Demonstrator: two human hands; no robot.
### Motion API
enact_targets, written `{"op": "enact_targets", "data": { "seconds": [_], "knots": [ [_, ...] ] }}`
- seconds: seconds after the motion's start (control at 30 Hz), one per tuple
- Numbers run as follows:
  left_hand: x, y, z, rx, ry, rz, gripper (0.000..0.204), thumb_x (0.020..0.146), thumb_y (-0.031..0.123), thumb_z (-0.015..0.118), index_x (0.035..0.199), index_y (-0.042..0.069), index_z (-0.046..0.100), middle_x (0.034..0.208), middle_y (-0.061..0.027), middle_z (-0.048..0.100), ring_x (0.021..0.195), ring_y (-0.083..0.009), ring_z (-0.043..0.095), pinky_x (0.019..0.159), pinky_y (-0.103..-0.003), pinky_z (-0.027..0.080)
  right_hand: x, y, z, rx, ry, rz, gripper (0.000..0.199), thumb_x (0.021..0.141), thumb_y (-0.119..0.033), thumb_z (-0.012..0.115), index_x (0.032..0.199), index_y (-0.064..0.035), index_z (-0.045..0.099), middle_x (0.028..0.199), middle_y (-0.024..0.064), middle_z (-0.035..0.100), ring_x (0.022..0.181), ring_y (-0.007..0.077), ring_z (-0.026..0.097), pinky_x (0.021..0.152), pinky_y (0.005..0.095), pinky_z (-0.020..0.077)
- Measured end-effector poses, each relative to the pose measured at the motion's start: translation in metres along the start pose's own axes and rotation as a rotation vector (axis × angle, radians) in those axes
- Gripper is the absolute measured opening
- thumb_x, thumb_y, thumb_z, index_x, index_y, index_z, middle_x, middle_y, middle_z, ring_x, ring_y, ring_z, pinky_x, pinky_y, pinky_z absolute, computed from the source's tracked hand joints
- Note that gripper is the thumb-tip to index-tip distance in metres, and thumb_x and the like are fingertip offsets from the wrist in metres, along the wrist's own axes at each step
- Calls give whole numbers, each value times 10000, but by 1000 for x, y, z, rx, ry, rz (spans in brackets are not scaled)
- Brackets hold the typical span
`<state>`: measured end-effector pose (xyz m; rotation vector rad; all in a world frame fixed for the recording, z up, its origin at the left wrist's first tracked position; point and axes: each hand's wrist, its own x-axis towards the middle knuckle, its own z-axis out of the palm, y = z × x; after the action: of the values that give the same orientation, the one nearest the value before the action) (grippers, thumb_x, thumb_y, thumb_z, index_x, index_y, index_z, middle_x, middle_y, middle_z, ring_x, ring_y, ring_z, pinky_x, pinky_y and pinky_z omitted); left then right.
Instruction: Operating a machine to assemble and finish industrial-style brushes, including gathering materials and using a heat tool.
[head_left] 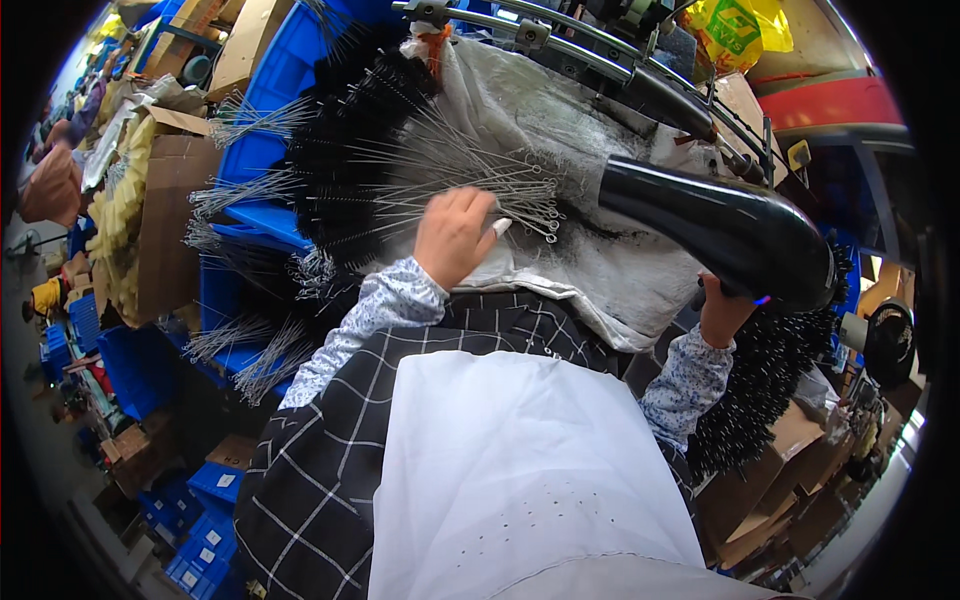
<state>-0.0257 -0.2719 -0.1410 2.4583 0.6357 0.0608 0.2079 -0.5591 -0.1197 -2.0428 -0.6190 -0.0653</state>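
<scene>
A fan of wire-handled brushes (470, 170) lies on a pale, soiled cloth (610, 275). Their black bristles point left and their looped wire ends point right. My left hand (455, 235), slightly blurred, is curled over the lower wire stems, with a white wrap on one digit; its fingertips are partly hidden. In my right hand (722, 312) is the handle of a black hair dryer (720, 220), mostly hidden by the dryer's body. The dryer's nozzle points left toward the looped wire ends, a short way off from them.
Blue bins (262, 160) holding more wire-stemmed brushes stand at the left. Metal rails (560, 45) run along the far side. A yellow bag (735, 35) is at the far right. Dense black bristles (760, 390) stand beside my right forearm, near cardboard boxes (775, 460).
</scene>
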Motion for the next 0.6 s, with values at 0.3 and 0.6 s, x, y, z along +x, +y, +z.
{"op": "enact_targets", "data": {
  "seconds": [0.3, 0.6],
  "knots": [
    [28, 14, 59, 754, -118, -150, 445, 791, 133, 419, 1222, 242, 387, 1156, -213, 363, 855, -342, 448, 693, -399, 354, -12, -19, -8, 176, 106, 125, 548, 633, -34, 683, 1115, 57, 437, 1034, 141, 545, 930, 220, 548, 849, 320, 424],
    [-29, 22, -13, 199, -161, 193, 601, 752, 230, 586, 1280, 140, 313, 1269, -285, 288, 1143, -406, 339, 929, -487, 281, -5, -7, -12, -46, 19, 76, 609, 610, -36, 712, 1138, 58, 424, 1095, 137, 523, 958, 201, 535, 866, 327, 411]
  ]
}}
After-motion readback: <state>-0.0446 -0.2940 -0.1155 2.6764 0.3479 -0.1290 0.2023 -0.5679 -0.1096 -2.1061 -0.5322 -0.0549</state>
